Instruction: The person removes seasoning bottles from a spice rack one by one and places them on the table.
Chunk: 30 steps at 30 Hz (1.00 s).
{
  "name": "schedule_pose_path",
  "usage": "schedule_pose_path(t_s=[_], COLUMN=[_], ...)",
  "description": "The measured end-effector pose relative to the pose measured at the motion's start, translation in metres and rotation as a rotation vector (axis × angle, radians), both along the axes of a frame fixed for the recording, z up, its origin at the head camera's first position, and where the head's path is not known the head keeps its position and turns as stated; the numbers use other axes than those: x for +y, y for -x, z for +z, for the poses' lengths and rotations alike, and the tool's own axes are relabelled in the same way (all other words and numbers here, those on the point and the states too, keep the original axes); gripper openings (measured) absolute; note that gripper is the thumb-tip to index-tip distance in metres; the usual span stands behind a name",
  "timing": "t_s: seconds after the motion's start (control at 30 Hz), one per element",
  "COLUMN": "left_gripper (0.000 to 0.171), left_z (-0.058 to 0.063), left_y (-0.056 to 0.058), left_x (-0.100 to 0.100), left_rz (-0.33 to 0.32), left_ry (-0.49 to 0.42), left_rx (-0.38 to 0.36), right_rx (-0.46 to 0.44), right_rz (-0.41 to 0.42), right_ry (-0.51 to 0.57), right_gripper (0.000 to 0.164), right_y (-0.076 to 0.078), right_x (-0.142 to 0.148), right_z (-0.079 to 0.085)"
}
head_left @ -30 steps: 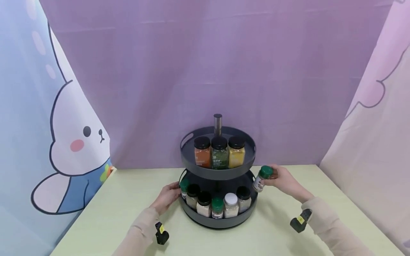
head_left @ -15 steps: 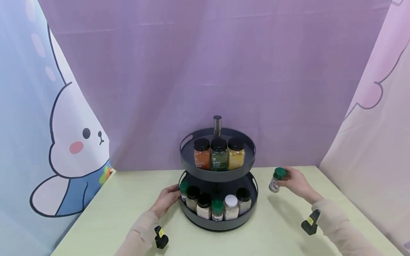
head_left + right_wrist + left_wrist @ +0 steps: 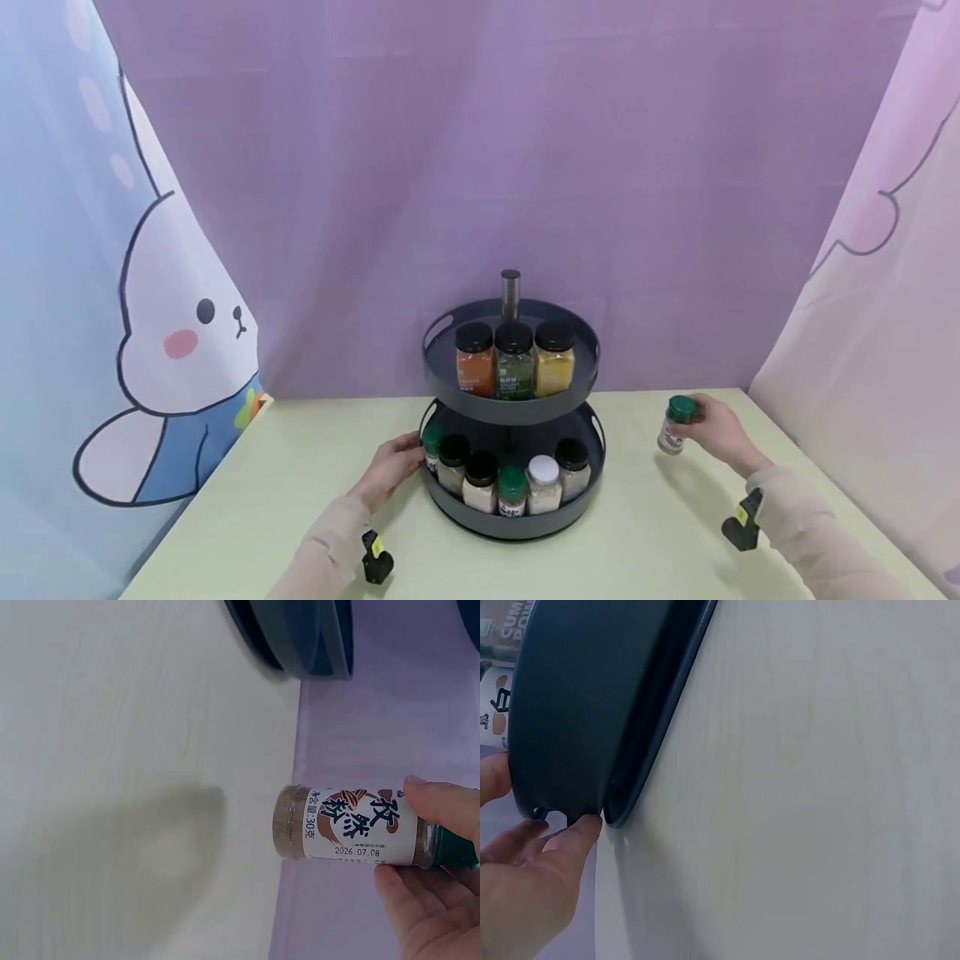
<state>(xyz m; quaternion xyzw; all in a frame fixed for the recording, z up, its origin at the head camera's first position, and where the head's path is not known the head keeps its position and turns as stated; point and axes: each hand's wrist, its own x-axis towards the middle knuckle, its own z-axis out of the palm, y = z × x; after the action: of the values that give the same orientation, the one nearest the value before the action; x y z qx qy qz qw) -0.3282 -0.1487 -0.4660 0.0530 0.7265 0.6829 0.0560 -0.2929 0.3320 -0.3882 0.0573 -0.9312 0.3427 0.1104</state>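
Observation:
My right hand (image 3: 717, 429) holds a small spice jar (image 3: 671, 439) with a green cap, off to the right of a dark two-tier rack and above the table. In the right wrist view, thumb and fingers pinch the cumin jar (image 3: 349, 825) near its cap; brown powder shows through its clear base. At the rack's left side, my left hand (image 3: 392, 469) grips the rim of the lower tray (image 3: 517, 527). The left wrist view has the thumb over the tray wall (image 3: 577, 697) and the fingers outside, by a handle cutout.
On the upper tray (image 3: 517, 408) stand an orange jar (image 3: 475, 371), a green jar (image 3: 514, 372) and a yellow jar (image 3: 553, 371). Several jars line the lower tray's front, one with a white lid (image 3: 543, 469). A purple curtain (image 3: 525, 167) hangs behind the pale table (image 3: 300, 467).
My right hand has carried the green-capped spice jar rightward, away from the lower tray's right edge. The left hand stays at the rim, and the rack looks unmoved.

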Motion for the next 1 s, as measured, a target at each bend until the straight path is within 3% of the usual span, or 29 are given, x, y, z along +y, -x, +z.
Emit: schedule_pose_path(t_s=[0.13,0.43,1.0], left_gripper=[0.049,0.048,0.049], left_z=[-0.002,-0.004,-0.003], left_y=[0.001,-0.003,-0.001], left_x=[0.003,-0.003,0.001], left_rz=[-0.020,0.020,0.019], left_ry=[-0.015,-0.022,-0.013], left_rx=[0.011,-0.001,0.009], right_rx=[-0.006,-0.061,-0.094], right_rz=[-0.022,-0.036,-0.033], right_ry=[-0.008,0.031,0.049], right_gripper=[0.054,0.056,0.057], right_y=[-0.001,-0.003,-0.002], right_x=[0.009,0.010,0.012], right_z=[-0.004,-0.022,-0.025])
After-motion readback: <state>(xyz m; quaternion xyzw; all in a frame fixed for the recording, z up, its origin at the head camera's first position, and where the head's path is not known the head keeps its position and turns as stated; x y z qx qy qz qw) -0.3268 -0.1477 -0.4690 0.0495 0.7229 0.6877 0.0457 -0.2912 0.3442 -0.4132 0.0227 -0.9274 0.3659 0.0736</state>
